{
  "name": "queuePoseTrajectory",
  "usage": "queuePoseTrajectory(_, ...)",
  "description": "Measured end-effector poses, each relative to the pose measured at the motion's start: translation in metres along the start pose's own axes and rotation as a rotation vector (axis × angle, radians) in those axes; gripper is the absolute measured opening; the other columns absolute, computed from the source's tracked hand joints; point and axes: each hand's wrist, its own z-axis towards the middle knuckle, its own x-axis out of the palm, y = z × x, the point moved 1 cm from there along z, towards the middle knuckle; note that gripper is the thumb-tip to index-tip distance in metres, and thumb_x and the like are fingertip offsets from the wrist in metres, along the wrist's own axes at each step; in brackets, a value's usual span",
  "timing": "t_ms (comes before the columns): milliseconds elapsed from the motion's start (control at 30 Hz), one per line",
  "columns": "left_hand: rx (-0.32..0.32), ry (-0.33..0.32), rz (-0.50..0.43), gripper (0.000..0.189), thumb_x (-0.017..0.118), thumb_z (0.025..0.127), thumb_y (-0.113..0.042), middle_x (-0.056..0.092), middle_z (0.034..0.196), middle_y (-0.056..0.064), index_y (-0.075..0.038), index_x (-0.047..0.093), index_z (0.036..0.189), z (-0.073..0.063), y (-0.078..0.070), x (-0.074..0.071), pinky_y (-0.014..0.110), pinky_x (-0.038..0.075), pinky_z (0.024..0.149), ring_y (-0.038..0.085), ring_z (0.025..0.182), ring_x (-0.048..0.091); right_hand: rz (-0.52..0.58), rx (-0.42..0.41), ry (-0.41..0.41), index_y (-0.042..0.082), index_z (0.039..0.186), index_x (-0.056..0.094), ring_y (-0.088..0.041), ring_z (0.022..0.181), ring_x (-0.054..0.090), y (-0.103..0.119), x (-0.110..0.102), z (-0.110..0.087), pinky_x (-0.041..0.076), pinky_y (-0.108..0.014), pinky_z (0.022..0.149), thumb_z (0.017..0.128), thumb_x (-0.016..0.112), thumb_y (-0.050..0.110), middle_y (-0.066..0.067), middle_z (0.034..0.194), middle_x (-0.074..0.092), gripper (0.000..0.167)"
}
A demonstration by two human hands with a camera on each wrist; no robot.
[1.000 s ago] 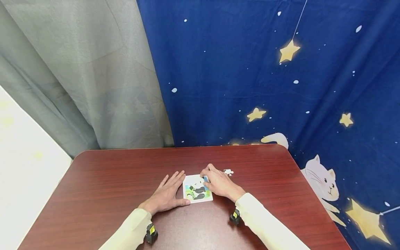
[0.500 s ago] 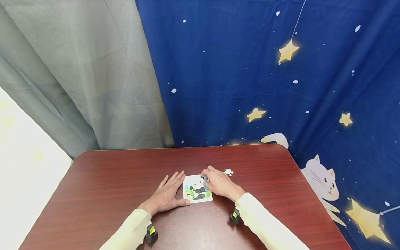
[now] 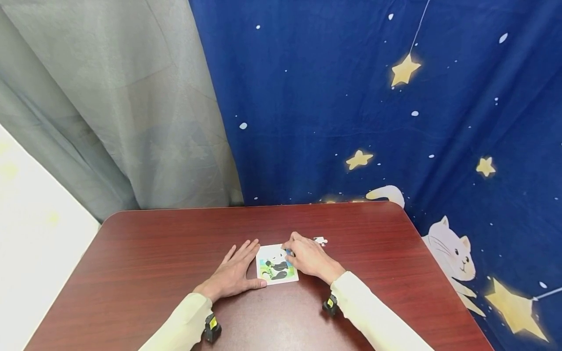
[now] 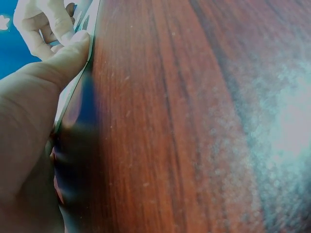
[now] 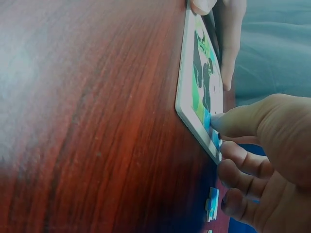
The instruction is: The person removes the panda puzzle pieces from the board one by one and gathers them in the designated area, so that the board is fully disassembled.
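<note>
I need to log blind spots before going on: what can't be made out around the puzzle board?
- Head view: the right hand covers the puzzle board at its right edge.
- Head view: the loose piece is too small to read.
- Left wrist view: the left hand blocks the board.
- Right wrist view: the piece's print is blurred.

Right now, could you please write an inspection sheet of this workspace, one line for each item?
Surface: dark red wooden table.
Job's things: small puzzle board with a panda picture, lying flat; one loose puzzle piece beside it.
Clutter: nothing seen.
Hands: left hand flat, thumb against the board's near left edge; right hand with fingers curled, thumb pressing a blue piece on the board.
Cables: nothing seen.
Surroundings: grey curtain; blue star cloth.
</note>
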Motion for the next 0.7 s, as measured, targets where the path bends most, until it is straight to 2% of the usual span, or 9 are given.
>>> queuePoseTrajectory(233,-0.007,0.006,0.015,0.108,0.073,0.091,-0.067,0.024,0.179,0.009,-0.006,0.029,0.169,0.0001,0.0008,-0.0001,0.064,0.01,0.135,0.034,0.169,0.017,0.039,0.006,-0.009,0.016,0.122,0.073,-0.014,0.082,0.062,-0.0005,0.0002,0.0012,0.054,-0.031,0.071,0.097,0.077,0.022,-0.002,0.111,0.058,0.025)
queuePoseTrajectory(467,0.027,-0.044,-0.029,0.11,0.074,0.088,-0.069,0.029,0.177,0.012,-0.004,0.034,0.167,0.0007,0.0037,0.0035,0.067,0.011,0.133,0.038,0.167,0.022,0.065,-0.002,-0.02,0.015,0.118,0.067,-0.015,0.08,0.061,-0.0011,-0.0008,0.0018,0.054,-0.033,0.071,0.096,0.079,0.019,-0.002,0.113,0.059,0.026)
queuePoseTrajectory(700,0.007,-0.009,-0.002,0.108,0.074,0.09,-0.067,0.026,0.179,0.01,-0.005,0.031,0.168,0.0015,0.003,0.0019,0.065,0.011,0.134,0.035,0.168,0.019,0.111,0.003,-0.023,0.014,0.125,0.068,-0.016,0.089,0.065,-0.0012,0.0008,0.0008,0.058,-0.036,0.081,0.096,0.078,0.018,-0.002,0.116,0.064,0.031)
